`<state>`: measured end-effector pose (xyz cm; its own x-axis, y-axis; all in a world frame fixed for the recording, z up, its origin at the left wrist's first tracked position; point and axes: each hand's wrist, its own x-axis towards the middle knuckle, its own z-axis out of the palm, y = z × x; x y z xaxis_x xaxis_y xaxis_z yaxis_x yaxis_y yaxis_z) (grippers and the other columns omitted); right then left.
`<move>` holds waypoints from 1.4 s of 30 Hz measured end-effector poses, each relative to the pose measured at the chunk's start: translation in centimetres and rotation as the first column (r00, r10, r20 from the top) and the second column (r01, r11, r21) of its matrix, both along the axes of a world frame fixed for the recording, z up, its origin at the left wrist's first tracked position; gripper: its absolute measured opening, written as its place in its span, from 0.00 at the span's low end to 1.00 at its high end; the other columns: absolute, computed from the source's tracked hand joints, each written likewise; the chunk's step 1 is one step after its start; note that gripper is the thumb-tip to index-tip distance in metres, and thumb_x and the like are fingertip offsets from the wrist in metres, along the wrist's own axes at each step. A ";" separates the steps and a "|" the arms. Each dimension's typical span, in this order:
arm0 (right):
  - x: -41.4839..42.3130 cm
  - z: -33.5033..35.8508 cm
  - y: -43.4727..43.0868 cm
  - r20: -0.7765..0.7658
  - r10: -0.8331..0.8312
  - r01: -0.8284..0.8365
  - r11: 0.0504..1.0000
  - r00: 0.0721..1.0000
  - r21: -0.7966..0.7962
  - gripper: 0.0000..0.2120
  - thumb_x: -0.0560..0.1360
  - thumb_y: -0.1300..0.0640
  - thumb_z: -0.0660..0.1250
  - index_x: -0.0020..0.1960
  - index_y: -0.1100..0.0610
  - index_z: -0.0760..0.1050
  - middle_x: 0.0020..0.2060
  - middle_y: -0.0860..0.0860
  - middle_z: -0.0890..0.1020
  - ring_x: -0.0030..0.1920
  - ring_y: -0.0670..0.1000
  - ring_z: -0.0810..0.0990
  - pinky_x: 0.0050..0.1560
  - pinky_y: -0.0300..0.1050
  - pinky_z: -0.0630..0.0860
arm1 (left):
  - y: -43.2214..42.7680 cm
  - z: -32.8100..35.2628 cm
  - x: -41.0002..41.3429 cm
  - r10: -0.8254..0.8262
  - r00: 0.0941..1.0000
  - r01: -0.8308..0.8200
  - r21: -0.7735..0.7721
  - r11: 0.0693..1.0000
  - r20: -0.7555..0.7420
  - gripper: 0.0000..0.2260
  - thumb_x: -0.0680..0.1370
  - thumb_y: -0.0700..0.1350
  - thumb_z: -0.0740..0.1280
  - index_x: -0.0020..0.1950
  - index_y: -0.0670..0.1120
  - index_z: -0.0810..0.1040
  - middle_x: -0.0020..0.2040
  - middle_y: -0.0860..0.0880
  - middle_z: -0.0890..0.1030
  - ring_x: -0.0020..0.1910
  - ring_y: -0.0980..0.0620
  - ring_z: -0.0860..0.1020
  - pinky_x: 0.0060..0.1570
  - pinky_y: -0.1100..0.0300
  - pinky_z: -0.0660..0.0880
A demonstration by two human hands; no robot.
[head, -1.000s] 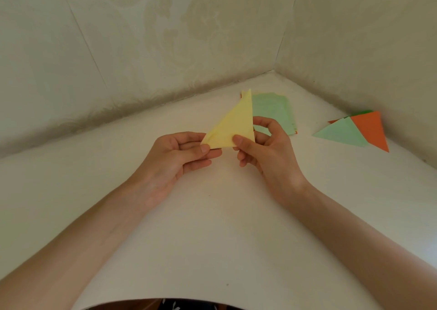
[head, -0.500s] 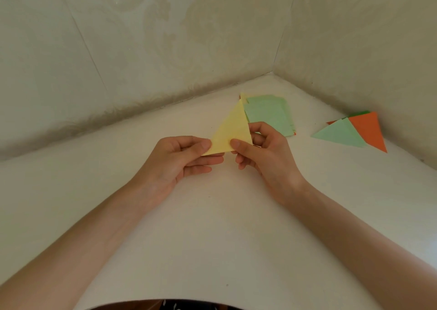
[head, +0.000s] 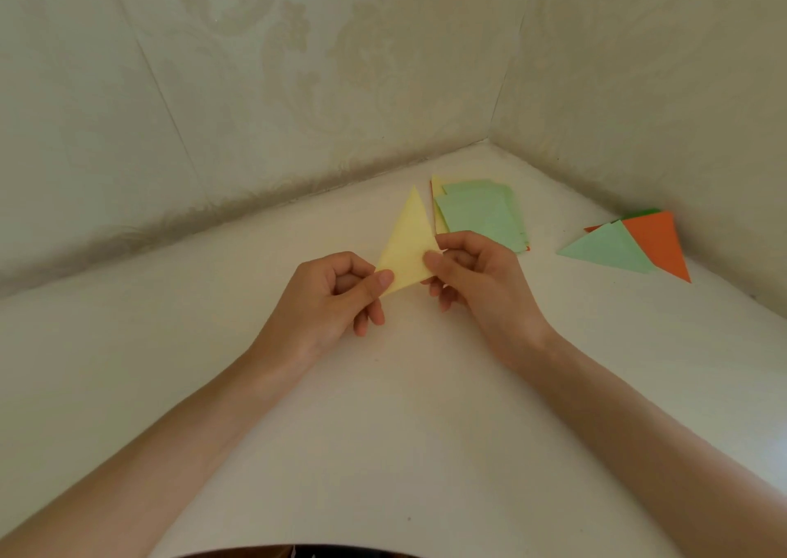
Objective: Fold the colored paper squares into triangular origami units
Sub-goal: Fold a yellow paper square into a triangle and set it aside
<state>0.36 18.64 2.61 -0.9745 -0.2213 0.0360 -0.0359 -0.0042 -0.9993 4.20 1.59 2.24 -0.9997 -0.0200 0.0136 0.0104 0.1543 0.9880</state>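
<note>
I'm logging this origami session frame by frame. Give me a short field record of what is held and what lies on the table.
Held piece: yellow paper triangle, folded
Left hand: pinches its lower left corner
Right hand: pinches its right corner
Stack: paper squares, light green on top, beyond the right hand
Folded units: light green triangle overlapping orange triangle, far right
Surface: white table

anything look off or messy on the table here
Nothing damaged or spilled. The paper stack is a bit askew: yellow and orange edges poke out from under the green sheets. The folded triangles at the far right overlap loosely. The held yellow triangle looks neat.
</note>
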 end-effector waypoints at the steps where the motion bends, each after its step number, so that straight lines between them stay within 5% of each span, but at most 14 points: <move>1: -0.2 -0.1 0.3 -0.065 -0.017 0.022 0.998 0.998 0.067 0.04 0.77 0.64 0.64 0.47 0.57 0.77 0.29 0.47 0.79 0.29 0.43 0.74 0.30 0.37 0.71 | 0.0 0.0 0.2 -0.014 0.999 0.013 -0.042 0.999 -0.029 0.12 0.75 0.49 0.67 0.37 0.42 0.78 0.26 0.49 0.78 0.24 0.55 0.70 0.28 0.66 0.66; 4: -1.4 0.4 1.9 -0.237 0.112 -0.037 0.952 0.965 0.302 0.11 0.78 0.66 0.61 0.49 0.55 0.79 0.33 0.38 0.80 0.35 0.37 0.75 0.38 0.29 0.69 | -0.7 -0.6 0.3 -0.004 0.933 -0.156 -0.414 0.897 -0.360 0.15 0.75 0.57 0.67 0.36 0.47 0.78 0.29 0.55 0.75 0.28 0.57 0.71 0.31 0.67 0.65; 6: -1.8 0.5 2.7 -0.309 0.321 -0.091 0.811 0.895 0.578 0.11 0.79 0.63 0.60 0.50 0.53 0.80 0.36 0.38 0.79 0.41 0.36 0.73 0.44 0.29 0.66 | -1.1 -0.7 0.1 -0.140 0.828 -0.208 -0.528 0.823 -0.544 0.11 0.76 0.54 0.65 0.41 0.48 0.80 0.37 0.57 0.74 0.36 0.58 0.74 0.37 0.64 0.69; 9: -1.9 -0.6 2.6 -0.311 0.491 -0.096 0.641 0.814 0.761 0.10 0.79 0.58 0.60 0.54 0.52 0.80 0.38 0.45 0.76 0.45 0.44 0.68 0.48 0.33 0.63 | -1.1 -1.7 -0.3 -0.468 0.705 -0.033 -0.683 0.729 -0.533 0.10 0.77 0.49 0.64 0.47 0.46 0.82 0.49 0.54 0.78 0.46 0.54 0.76 0.47 0.58 0.72; 12: -1.9 -0.9 2.1 -0.315 0.456 -0.061 0.639 0.832 0.767 0.09 0.79 0.56 0.62 0.55 0.53 0.79 0.40 0.47 0.73 0.47 0.48 0.67 0.53 0.35 0.64 | -0.9 -2.5 -0.1 -0.589 0.714 0.079 -0.794 0.603 -0.377 0.14 0.79 0.51 0.60 0.54 0.48 0.83 0.55 0.55 0.80 0.53 0.59 0.76 0.53 0.61 0.72; 14: -1.7 -0.9 2.2 -0.382 0.397 0.049 0.636 0.834 0.770 0.09 0.79 0.56 0.63 0.56 0.54 0.79 0.45 0.50 0.74 0.51 0.52 0.68 0.56 0.42 0.65 | -1.2 -2.5 0.1 -0.570 0.750 0.112 -0.784 0.610 -0.336 0.16 0.79 0.53 0.57 0.57 0.49 0.82 0.57 0.57 0.80 0.56 0.62 0.75 0.54 0.62 0.72; 18: 1.1 -1.3 3.9 -0.579 0.463 0.239 0.604 0.671 0.760 0.13 0.76 0.58 0.58 0.53 0.58 0.80 0.44 0.52 0.78 0.44 0.54 0.72 0.45 0.43 0.67 | -2.0 -2.4 0.2 -0.560 0.755 0.088 -0.795 0.601 -0.340 0.17 0.79 0.52 0.57 0.58 0.48 0.81 0.59 0.55 0.80 0.58 0.62 0.74 0.57 0.64 0.71; 23: 3.2 -1.7 4.4 -0.502 0.623 0.280 0.425 0.599 0.861 0.22 0.73 0.62 0.54 0.62 0.53 0.78 0.46 0.54 0.77 0.43 0.55 0.75 0.44 0.46 0.70 | -1.9 -2.0 0.6 -0.576 0.752 0.097 -0.812 0.576 -0.319 0.17 0.79 0.51 0.57 0.59 0.49 0.81 0.59 0.54 0.80 0.57 0.61 0.75 0.58 0.68 0.69; 27: 2.6 -0.7 4.8 -0.516 0.697 0.406 0.339 0.498 0.849 0.25 0.69 0.63 0.52 0.57 0.51 0.80 0.44 0.53 0.79 0.45 0.57 0.77 0.44 0.47 0.69 | -1.9 -2.1 1.1 -0.573 0.746 0.037 -0.838 0.544 -0.339 0.17 0.79 0.50 0.56 0.58 0.49 0.81 0.60 0.55 0.80 0.57 0.59 0.77 0.56 0.64 0.73; 33: 2.9 -0.4 8.2 -0.522 0.686 0.453 0.303 0.508 0.838 0.25 0.67 0.64 0.51 0.54 0.55 0.82 0.45 0.54 0.81 0.49 0.56 0.72 0.46 0.48 0.65 | -1.9 -2.3 1.9 -0.570 0.754 -0.009 -0.873 0.487 -0.326 0.19 0.80 0.52 0.54 0.61 0.49 0.80 0.62 0.55 0.78 0.58 0.57 0.77 0.55 0.62 0.75; 38: 3.6 -1.3 6.3 -0.588 0.607 0.421 0.412 0.534 0.808 0.21 0.71 0.64 0.54 0.57 0.59 0.80 0.49 0.53 0.82 0.51 0.57 0.77 0.47 0.49 0.72 | -1.2 -2.1 1.6 -0.612 0.743 -0.030 -0.927 0.374 -0.271 0.19 0.80 0.55 0.53 0.62 0.51 0.77 0.58 0.51 0.78 0.53 0.52 0.77 0.46 0.58 0.78; 42: 3.5 -1.6 5.7 -0.564 0.627 0.408 0.392 0.538 0.824 0.21 0.72 0.62 0.53 0.56 0.57 0.81 0.48 0.51 0.82 0.51 0.56 0.78 0.47 0.47 0.74 | -1.5 -1.9 1.4 -0.640 0.726 -0.076 -0.954 0.290 -0.252 0.19 0.81 0.54 0.51 0.64 0.51 0.77 0.57 0.49 0.77 0.51 0.50 0.76 0.47 0.55 0.75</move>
<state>3.86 24.33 1.05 -0.5876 -0.7217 0.3658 -0.7585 0.6488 0.0616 5.61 0.12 0.30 -0.7149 0.6435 0.2734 0.6710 0.7414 0.0098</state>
